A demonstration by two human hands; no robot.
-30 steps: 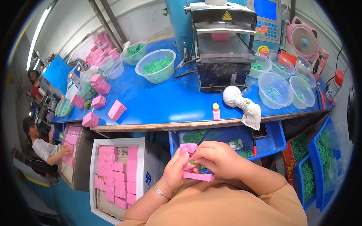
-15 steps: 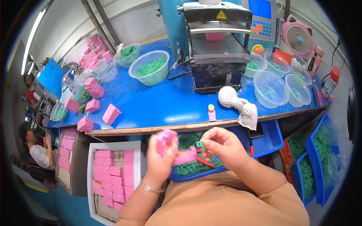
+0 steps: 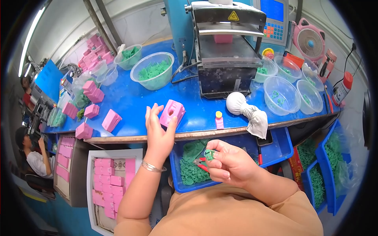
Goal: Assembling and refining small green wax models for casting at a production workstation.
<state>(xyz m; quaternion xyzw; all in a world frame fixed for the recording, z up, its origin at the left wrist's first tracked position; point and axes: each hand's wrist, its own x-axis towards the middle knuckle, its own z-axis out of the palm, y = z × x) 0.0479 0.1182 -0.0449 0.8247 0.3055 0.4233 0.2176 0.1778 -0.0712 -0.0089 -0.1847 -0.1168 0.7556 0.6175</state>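
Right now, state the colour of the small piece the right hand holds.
The small piece is green; the head view shows it best.

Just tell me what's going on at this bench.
A person works with bare hands. The left hand, fingers spread, is at a pink block with a hole in it, on the blue tabletop; whether it touches is hard to tell. The right hand pinches a small green piece above a blue tray of green pieces. Behind, a press stands open with another pink block inside.
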